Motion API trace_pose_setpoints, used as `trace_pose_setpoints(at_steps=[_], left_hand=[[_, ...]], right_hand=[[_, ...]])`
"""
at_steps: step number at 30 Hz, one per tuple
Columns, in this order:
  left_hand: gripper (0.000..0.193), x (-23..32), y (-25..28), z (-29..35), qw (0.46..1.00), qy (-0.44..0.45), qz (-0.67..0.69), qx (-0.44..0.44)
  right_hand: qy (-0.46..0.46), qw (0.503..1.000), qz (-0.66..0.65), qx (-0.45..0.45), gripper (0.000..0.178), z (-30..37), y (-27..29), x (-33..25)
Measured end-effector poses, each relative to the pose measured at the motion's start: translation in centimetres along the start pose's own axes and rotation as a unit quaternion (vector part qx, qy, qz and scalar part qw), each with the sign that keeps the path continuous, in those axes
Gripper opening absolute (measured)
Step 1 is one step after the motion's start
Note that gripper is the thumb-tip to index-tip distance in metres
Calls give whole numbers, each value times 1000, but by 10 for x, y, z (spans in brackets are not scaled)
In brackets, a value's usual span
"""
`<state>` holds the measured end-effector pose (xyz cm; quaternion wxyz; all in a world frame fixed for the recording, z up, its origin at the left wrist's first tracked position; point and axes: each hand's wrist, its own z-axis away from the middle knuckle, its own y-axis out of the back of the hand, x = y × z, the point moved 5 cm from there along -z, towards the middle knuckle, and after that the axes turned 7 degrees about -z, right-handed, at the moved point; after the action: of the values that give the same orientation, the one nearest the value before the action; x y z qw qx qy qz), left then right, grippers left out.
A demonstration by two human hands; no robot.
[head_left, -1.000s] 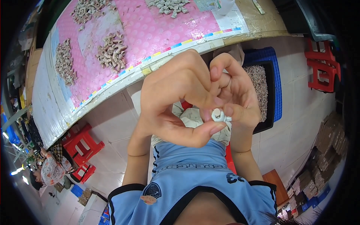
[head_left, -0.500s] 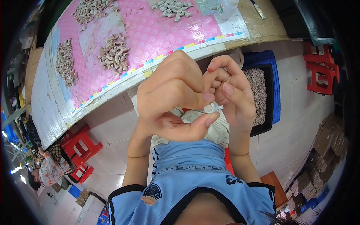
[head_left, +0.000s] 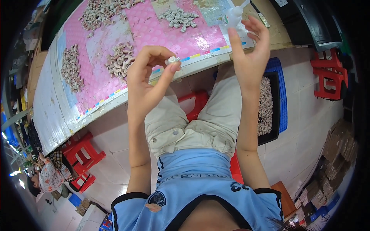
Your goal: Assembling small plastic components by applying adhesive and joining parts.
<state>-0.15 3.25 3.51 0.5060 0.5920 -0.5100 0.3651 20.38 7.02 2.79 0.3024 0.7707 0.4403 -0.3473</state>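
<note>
Between the thumb and fingertips of my left hand (head_left: 148,79) is a small whitish piece (head_left: 172,60) with a round hollow end, held up over the table's front edge. My right hand (head_left: 252,52) is raised at the right with its thumb and fingers apart and nothing in them. Just beyond its fingertips stands a white squeeze bottle (head_left: 234,16) with a thin nozzle. A pile of pale grey knobbly pieces (head_left: 178,20) lies on the table past my left hand. Nearer that hand sits a heap of brownish tubular pieces (head_left: 120,61).
More tubular pieces lie in a far heap (head_left: 102,13) and a left heap (head_left: 71,67) on the pink-covered table (head_left: 146,23). Right of my legs, a black tray (head_left: 274,104) full of small pieces rests on a blue crate (head_left: 284,92). Red stools (head_left: 83,152) stand on the floor.
My hands have come apart from close together in front of me. The left moved up and left with the small piece; the right opened and reached up toward the bottle.
</note>
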Motion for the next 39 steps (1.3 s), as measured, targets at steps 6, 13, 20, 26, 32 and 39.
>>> trace_pose_setpoints(at_steps=[6,13,20,26,32,39], left_hand=[[17,-7,6,-9,974,-5,-225,15],[16,1,5,-15,961,55,-271,-8],[25,-1,2,-17,947,-54,-314,-22],[23,3,4,-16,963,19,-269,-1],[22,3,4,-20,944,-14,-327,-31],[20,-2,5,-19,932,-47,-356,-42]], right_hand=[[-21,993,108,-53,36,-11,-20,17],[-22,995,-95,-24,13,4,-4,3],[-149,967,-182,-93,25,32,3,-20],[-183,948,-251,-69,21,46,-2,-26],[-209,930,-284,-104,22,56,-8,-26],[-231,923,-286,-117,23,63,-9,-26]])
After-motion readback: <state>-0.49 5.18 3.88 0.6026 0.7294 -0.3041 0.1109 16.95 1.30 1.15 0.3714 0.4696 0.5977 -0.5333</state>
